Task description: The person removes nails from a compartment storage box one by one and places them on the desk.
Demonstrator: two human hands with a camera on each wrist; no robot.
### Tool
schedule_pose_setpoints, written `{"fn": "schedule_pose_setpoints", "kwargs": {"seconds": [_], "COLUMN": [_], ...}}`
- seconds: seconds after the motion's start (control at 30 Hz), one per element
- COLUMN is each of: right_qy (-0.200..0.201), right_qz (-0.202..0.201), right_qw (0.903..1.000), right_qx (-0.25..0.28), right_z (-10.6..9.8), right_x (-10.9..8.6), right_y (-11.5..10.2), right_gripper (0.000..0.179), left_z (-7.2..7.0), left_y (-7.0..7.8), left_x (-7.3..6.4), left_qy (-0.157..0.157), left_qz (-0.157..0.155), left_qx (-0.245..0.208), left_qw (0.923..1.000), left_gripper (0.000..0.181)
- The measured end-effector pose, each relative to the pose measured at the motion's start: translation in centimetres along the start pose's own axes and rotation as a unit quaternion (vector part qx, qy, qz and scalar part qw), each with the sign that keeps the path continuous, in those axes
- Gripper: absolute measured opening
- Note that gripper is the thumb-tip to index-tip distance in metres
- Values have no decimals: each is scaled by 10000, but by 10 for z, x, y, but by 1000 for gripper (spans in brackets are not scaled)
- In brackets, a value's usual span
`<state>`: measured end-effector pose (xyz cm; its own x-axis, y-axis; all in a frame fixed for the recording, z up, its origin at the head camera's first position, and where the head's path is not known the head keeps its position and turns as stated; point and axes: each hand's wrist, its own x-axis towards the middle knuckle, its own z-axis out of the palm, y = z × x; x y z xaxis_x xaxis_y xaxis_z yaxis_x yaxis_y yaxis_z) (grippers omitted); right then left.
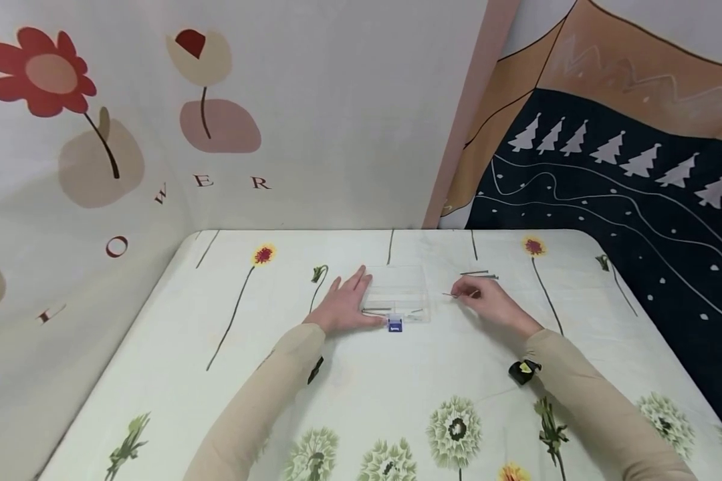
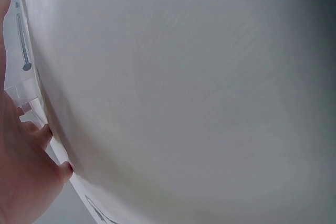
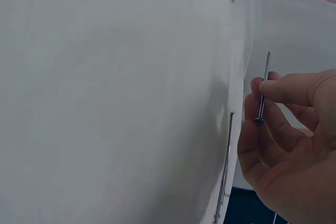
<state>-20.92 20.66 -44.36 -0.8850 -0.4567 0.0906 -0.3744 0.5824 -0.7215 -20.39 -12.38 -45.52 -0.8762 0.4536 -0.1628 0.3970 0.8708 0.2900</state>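
Nail (image 3: 267, 66) is sitting in a snug pinch of my right hand (image 1: 492, 300), thumb and finger closing right on the shaft, and it's hovering just off the right side of the clear box (image 1: 399, 294), not touching it. Its long axis is running roughly crosswise, sharp tip aiming at the box's right wall and head facing back toward my palm, so the box is lying pretty much straight off the tip. My right hand's obviously the nearer one to the nail; my left hand (image 1: 344, 308) is resting on the box's left side, fingers straight and spread, not closing round anything, thumb lying by a blue tag (image 1: 395, 326) at its near edge. Other nails (image 1: 376, 309) are lying inside the box's near part, and loose nails (image 1: 487, 276) are lying right of it, beyond my right hand. That right wall's standing between, I reckon; can't tell whether the top's covered.
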Motion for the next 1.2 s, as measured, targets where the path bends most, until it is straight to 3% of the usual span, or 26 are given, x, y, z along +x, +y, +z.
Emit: {"fn": "schedule_pose_setpoints", "kwargs": {"seconds": [0.5,1.07,1.2], "right_qy": [119,409,489], "right_qz": [278,690,614], "right_qw": [9991,9960,9964], "right_qx": [-309,-384,-319], "right_z": [-32,-40,-35], "right_x": [-5,3,3], "right_y": [25,39,37], "right_gripper": [17,16,15], "left_z": [-2,3,1], "left_y": [0,0,0], "left_x": [-2,0,-1], "left_qy": [59,63,35], "left_qz": [-29,-19,-24], "left_qx": [22,11,14], "left_qw": [10000,10000,10000], "left_gripper": [107,109,109]}}
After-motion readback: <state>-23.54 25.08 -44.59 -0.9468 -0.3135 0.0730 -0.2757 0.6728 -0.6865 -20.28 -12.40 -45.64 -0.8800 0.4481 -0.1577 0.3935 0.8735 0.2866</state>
